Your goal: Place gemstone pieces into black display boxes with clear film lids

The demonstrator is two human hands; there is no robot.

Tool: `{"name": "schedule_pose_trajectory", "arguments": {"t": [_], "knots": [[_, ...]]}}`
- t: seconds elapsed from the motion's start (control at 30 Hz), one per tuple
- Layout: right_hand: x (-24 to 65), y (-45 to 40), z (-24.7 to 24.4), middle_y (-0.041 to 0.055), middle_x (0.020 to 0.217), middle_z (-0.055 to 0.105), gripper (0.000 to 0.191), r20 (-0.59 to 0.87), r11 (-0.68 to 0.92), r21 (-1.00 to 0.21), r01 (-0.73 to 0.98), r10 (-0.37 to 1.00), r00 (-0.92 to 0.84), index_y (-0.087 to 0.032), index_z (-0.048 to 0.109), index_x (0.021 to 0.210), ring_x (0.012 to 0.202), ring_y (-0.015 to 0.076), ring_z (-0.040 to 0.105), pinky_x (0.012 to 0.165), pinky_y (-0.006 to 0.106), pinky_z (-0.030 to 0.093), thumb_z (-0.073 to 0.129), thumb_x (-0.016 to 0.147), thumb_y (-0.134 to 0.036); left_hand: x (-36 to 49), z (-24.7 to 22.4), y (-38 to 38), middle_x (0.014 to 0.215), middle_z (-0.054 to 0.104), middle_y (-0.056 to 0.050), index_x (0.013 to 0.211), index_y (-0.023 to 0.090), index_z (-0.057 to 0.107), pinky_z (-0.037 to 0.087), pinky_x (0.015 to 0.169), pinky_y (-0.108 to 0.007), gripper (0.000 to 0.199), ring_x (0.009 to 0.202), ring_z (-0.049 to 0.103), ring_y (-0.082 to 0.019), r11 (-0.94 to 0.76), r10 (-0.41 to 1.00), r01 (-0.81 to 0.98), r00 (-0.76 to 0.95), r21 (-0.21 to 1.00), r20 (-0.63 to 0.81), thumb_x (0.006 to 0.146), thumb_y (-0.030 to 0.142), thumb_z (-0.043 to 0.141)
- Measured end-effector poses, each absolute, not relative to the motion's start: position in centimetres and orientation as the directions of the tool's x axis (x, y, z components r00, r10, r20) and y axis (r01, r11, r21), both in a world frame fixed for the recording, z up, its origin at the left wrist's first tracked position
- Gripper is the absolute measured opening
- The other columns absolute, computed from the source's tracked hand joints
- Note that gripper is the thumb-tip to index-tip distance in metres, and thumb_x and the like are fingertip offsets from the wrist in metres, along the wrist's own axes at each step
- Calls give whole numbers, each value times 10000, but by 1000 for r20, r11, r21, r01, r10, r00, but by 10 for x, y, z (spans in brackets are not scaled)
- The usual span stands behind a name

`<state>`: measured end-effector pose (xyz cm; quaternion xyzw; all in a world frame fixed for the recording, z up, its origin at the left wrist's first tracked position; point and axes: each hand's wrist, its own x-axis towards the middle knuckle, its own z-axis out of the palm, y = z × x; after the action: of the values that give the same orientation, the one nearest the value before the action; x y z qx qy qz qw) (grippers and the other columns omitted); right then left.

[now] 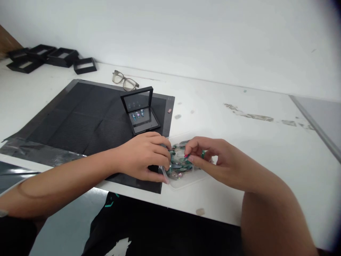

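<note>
A clear plastic box (178,186) sits at the right edge of the black mat, holding many glossy green and teal press-on nails (176,165). My left hand (149,156) grips the box's left side, fingers curled over its rim and thumb below. Over the box, my right hand (213,156) pinches a small dark press-on nail (187,156) with a pink-red spot between thumb and index finger. Beyond my left hand stands an opened black display case (146,123) with clear panels. Three blue and pink press-on nails (137,114) lie on its lower panel, mirrored in the raised lid.
The black mat (66,117) covers the table's left part. Eyeglasses (124,81) lie behind it, and several black frames (63,57) are piled at the back left. A small pink piece (169,111) rests on the mat's right border. Torn tape residue (257,117) marks the white table.
</note>
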<state>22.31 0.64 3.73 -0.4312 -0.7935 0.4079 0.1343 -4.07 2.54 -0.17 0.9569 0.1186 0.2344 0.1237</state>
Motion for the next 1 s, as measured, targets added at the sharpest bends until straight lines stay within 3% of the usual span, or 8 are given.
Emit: {"name": "schedule_pose_trajectory", "arguments": {"t": [0.13,0.4,0.6,0.8,1.0], "knots": [[223,9,35,-40,830,688,63,-41,340,-775,532,814,-579,-261,661,938,644,88,586,524,204,469,612,942,-222,-39,1,24,948,790,19,907,226,716,448,967,-352,274,1063,688,-204,-950,287,187,839,249,463,888,499,697],[212,4,33,-40,867,715,129,313,529,-783,326,789,-528,-253,685,952,746,89,648,635,208,539,649,934,-130,-38,7,22,927,802,-1,943,236,698,539,898,-341,448,977,728,-202,-948,310,173,683,266,662,713,600,819],[197,-2,29,-25,894,772,260,494,622,-762,180,738,-459,-278,755,964,798,138,729,686,272,593,696,874,-41,-34,10,22,771,775,-10,934,180,678,620,716,-263,331,767,734,-150,-949,314,182,443,259,840,728,349,874],[188,-5,25,-21,903,803,308,539,644,-754,130,720,-437,-294,792,968,791,154,763,696,281,636,734,835,-23,-37,17,20,743,782,25,929,188,724,655,675,-258,251,732,747,-147,-979,195,155,486,135,852,747,285,867],[186,-8,26,-29,875,800,359,547,635,-765,105,727,-416,-321,796,1013,741,152,754,632,279,628,749,820,-22,-38,19,19,779,801,-16,884,150,736,685,721,-248,200,717,762,-142,-980,181,157,459,121,870,755,238,860]]}}
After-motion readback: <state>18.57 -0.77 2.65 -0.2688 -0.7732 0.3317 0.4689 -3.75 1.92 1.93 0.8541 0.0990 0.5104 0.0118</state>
